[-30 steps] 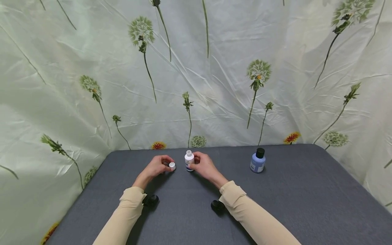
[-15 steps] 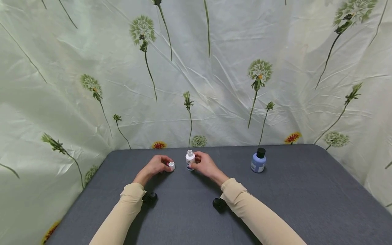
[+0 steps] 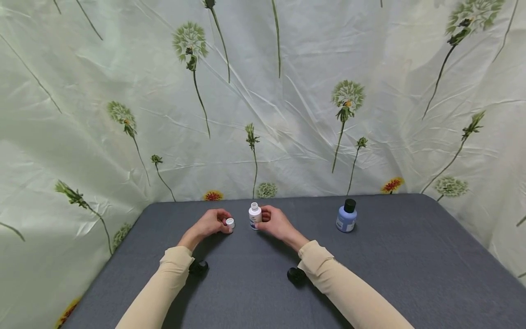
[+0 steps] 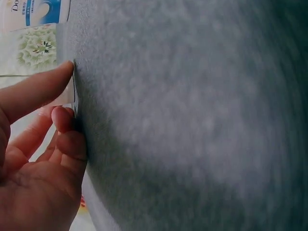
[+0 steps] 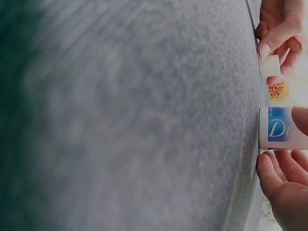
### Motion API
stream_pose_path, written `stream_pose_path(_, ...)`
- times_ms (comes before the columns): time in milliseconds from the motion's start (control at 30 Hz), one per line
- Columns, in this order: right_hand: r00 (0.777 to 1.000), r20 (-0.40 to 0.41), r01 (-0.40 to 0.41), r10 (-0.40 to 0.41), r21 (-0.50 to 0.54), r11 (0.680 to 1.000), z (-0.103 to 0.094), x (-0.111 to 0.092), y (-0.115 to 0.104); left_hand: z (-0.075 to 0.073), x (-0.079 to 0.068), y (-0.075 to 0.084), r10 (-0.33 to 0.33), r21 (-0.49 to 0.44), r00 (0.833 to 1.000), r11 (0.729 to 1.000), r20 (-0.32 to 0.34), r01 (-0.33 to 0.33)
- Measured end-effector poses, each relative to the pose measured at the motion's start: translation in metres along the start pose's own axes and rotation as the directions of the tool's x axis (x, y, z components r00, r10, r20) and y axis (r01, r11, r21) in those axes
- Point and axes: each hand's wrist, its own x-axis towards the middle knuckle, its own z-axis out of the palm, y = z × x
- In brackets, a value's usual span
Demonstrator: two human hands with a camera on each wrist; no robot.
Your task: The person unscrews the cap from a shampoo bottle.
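Note:
A small white screw cap [image 3: 230,222] is pinched between the thumb and fingers of my left hand [image 3: 209,222], hollow side up, low at the table. Just right of it, a white bottle [image 3: 255,213] with a blue label stands upright, its threaded neck bare. My right hand [image 3: 279,225] holds this bottle from the right side, thumb in front and fingers behind. The right wrist view shows the bottle [image 5: 276,127] between thumb and fingers, with the cap [image 5: 272,66] in the other hand beyond. Part of the bottle [image 4: 36,12] also appears in the left wrist view.
A blue bottle with a black cap [image 3: 346,216] stands upright further right on the dark grey tabletop [image 3: 255,283]. Behind the table's far edge hangs a pale curtain [image 3: 287,114] printed with flowers. Black wrist devices [image 3: 296,276] sit under both sleeves.
Both hands stay almost in place. The right thumb has shifted slightly toward the white bottle's right edge; the cap remains in the left fingers.

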Motion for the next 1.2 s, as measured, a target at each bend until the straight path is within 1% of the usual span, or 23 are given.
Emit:
stream_pose_path(100, 1.000, 0.011, 0.018, -0.019, 0.019, 1.000, -0.002, -0.003, 0.000, -0.003, -0.002, 0.000, 0.002, -0.006, 1.000, 1.000, 0.017, -0.002)
stream_pose_path(233, 1.000, 0.019, 0.006, -0.007, 0.029, 1.000, -0.008, -0.008, -0.001, -0.007, -0.006, 0.000, 0.000, -0.029, 1.000, 1.000, 0.020, 0.001)
stream_pose_path(300, 1.000, 0.021, -0.010, 0.009, 0.027, 1.000, -0.011, -0.011, -0.002, -0.008, -0.009, 0.000, -0.012, -0.051, 1.000, 0.999, 0.004, 0.012)
stream_pose_path(467, 0.999, 0.024, -0.034, 0.033, 0.045, 0.998, -0.018, -0.017, -0.002, -0.013, -0.018, 0.001, -0.017, -0.077, 0.999, 0.997, -0.040, 0.014)
stream_pose_path(633, 0.999, 0.022, -0.026, 0.025, 0.042, 0.999, -0.025, -0.024, 0.000, -0.015, -0.026, 0.001, 0.012, -0.086, 0.999, 0.996, -0.046, -0.016)
stream_pose_path(767, 1.000, 0.023, -0.021, 0.020, 0.035, 0.999, -0.028, -0.028, 0.000, -0.012, -0.031, 0.003, 0.037, -0.123, 0.998, 0.992, -0.043, -0.042)
stream_pose_path(833, 1.000, 0.023, -0.017, 0.016, 0.049, 0.999, -0.029, -0.031, -0.001, -0.010, -0.035, 0.005, 0.051, -0.146, 0.998, 0.988, -0.038, -0.056)
stream_pose_path(1033, 1.000, 0.027, -0.003, 0.001, 0.070, 0.998, -0.036, -0.044, -0.005, 0.000, -0.045, 0.016, 0.075, -0.174, 0.997, 0.982, 0.008, -0.072)
stream_pose_path(1200, 0.999, 0.032, -0.026, 0.024, 0.092, 0.995, -0.042, -0.058, -0.006, 0.011, -0.048, 0.023, 0.104, -0.179, 0.993, 0.979, 0.049, -0.094)
